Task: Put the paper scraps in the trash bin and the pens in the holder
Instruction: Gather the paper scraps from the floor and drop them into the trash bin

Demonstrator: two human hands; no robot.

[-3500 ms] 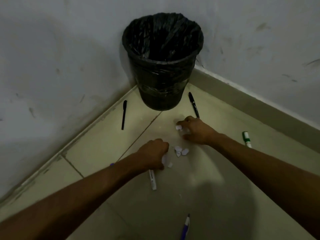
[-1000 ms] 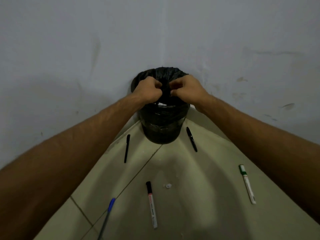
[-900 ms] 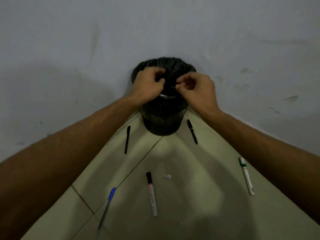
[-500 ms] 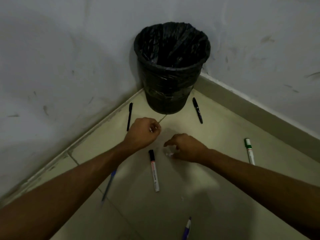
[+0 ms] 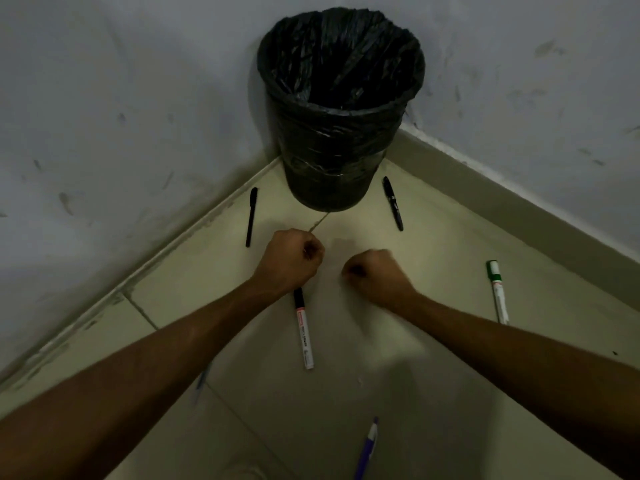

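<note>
Trash bin (image 5: 341, 140) between left pen (image 5: 251, 216), right pen (image 5: 393, 203).

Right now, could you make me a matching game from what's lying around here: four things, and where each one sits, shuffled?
Things:
1 trash bin
2 green-capped marker
3 purple pen
4 black-capped white marker

Places:
a near the centre of the view
b in the back corner
c at the bottom edge of the view
d far right

Pairs: 1-b, 2-d, 3-c, 4-a
</note>
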